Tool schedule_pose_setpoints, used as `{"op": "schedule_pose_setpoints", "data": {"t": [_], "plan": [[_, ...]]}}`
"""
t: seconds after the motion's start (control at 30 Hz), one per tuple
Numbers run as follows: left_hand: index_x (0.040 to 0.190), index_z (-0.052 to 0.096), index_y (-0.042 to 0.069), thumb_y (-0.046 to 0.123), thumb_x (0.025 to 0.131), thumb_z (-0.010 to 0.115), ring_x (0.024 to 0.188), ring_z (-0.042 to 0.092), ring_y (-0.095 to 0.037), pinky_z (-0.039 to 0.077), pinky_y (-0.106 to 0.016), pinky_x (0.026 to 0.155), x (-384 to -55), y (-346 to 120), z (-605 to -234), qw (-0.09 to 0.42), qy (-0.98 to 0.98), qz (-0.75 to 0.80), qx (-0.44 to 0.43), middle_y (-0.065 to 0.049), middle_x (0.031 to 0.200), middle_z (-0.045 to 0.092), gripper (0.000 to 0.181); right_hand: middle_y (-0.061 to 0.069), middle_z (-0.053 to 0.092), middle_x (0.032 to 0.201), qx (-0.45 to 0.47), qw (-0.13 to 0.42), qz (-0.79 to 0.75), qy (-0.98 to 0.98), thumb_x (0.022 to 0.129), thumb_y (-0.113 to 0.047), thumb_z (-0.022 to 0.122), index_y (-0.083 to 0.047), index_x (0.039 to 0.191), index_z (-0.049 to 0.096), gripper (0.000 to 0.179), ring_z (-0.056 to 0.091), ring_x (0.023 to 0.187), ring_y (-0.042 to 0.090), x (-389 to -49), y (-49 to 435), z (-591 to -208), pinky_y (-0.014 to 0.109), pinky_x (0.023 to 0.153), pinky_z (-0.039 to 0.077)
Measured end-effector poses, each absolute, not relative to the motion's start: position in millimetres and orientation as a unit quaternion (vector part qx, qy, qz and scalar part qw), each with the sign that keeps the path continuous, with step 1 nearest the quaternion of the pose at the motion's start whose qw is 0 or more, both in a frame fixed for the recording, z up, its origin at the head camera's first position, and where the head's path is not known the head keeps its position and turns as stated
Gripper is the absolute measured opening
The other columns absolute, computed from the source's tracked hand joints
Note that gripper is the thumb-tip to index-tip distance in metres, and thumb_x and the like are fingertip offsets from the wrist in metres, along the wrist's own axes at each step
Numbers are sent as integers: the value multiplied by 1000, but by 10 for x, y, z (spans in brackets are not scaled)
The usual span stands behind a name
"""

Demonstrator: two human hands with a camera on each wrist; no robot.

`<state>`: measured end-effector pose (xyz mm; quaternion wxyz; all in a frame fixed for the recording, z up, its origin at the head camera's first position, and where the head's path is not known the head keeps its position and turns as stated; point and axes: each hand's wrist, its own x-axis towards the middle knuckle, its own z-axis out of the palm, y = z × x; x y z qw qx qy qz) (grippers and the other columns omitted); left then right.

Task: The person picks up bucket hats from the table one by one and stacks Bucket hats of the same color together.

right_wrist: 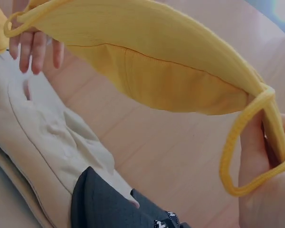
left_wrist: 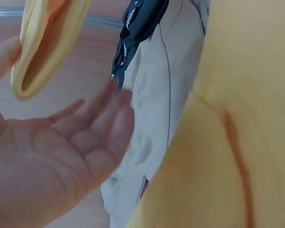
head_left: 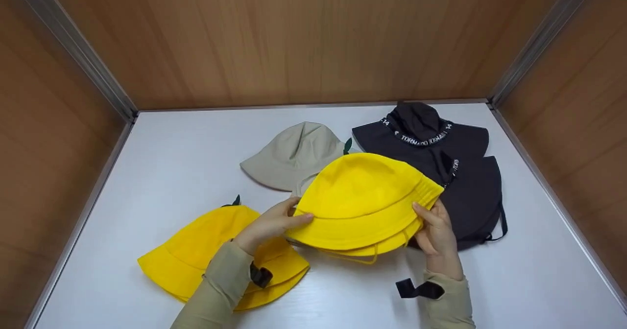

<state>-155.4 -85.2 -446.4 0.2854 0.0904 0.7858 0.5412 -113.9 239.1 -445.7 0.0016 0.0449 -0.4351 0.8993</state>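
Between both hands a yellow bucket hat (head_left: 362, 197) is held up over the table, its crown toward the back and its brim toward me. My left hand (head_left: 272, 223) pinches the left end of the brim, thumb on top and the other fingers underneath. At the right end my right hand (head_left: 436, 231) grips the brim the same way. A yellow cord (right_wrist: 237, 142) loops down by the right hand. Under my left forearm lies a second yellow bucket hat (head_left: 196, 246) with a small green leaf on top.
A beige bucket hat (head_left: 294, 155) lies behind the held hat, partly covered by it. Dark hats (head_left: 470, 197) with white-lettered bands and a strap lie at the right. Wooden panels (head_left: 313, 40) wall the white table (head_left: 161, 157) at the back and sides.
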Motion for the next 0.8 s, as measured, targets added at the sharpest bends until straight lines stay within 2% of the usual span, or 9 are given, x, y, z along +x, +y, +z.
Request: {"op": "schedule_pose_setpoints", "data": {"t": [0.07, 0.17, 0.27, 0.47, 0.57, 0.7, 0.8], "plan": [[141, 41, 8, 44, 87, 65, 117, 49, -22, 33, -45, 108, -1543, -817, -4456, 282, 784, 540, 115, -7, 134, 52, 69, 2, 54, 119, 62, -4, 900, -432, 97, 8, 33, -12, 125, 41, 35, 57, 112, 12, -1130, 2384, -4440, 26, 95, 48], [134, 49, 9, 35, 88, 66, 99, 54, -18, 40, -38, 100, -1530, -778, -4447, 267, 779, 549, 139, -4, 117, 60, 56, 2, 55, 118, 66, -7, 898, -435, 97, 9, 33, -11, 125, 40, 35, 58, 111, 13, -1130, 2378, -4426, 26, 94, 48], [132, 51, 8, 27, 89, 66, 91, 57, -15, 45, -33, 94, -1514, -772, -4439, 253, 769, 571, 134, -4, 111, 62, 50, 1, 57, 116, 45, -3, 887, -459, 97, 8, 37, -10, 125, 39, 34, 59, 109, 12, -1136, 2375, -4425, 25, 92, 49], [135, 49, 8, 19, 90, 64, 102, 57, -16, 44, -37, 101, -1492, -814, -4377, 237, 759, 592, 132, -5, 122, 61, 48, -3, 64, 106, -17, -5, 821, -571, 94, 2, 49, -3, 126, 36, 35, 63, 97, 9, -1165, 2421, -4461, 22, 83, 52], [133, 50, 7, 17, 91, 63, 103, 56, -16, 44, -38, 101, -1472, -854, -4310, 221, 769, 578, 160, -7, 124, 60, 46, -4, 63, 101, -32, -5, 781, -624, 92, 2, 53, -3, 123, 41, 33, 63, 89, 8, -1191, 2493, -4468, 22, 77, 52], [126, 56, 8, 17, 91, 62, 92, 57, -15, 49, -33, 91, -1428, -920, -4185, 207, 787, 538, 219, -6, 114, 63, 36, -5, 65, 96, -20, 24, 729, -684, 91, 2, 57, -1, 117, 48, 28, 63, 86, 7, -1247, 2656, -4421, 21, 77, 52], [119, 59, 11, 17, 92, 62, 82, 57, -13, 51, -27, 80, -1394, -966, -4078, 198, 800, 500, 265, -3, 103, 64, 28, -4, 66, 100, 13, 51, 676, -735, 90, 4, 58, 4, 121, 48, 33, 62, 92, 6, -1285, 2785, -4347, 18, 82, 50]]}}
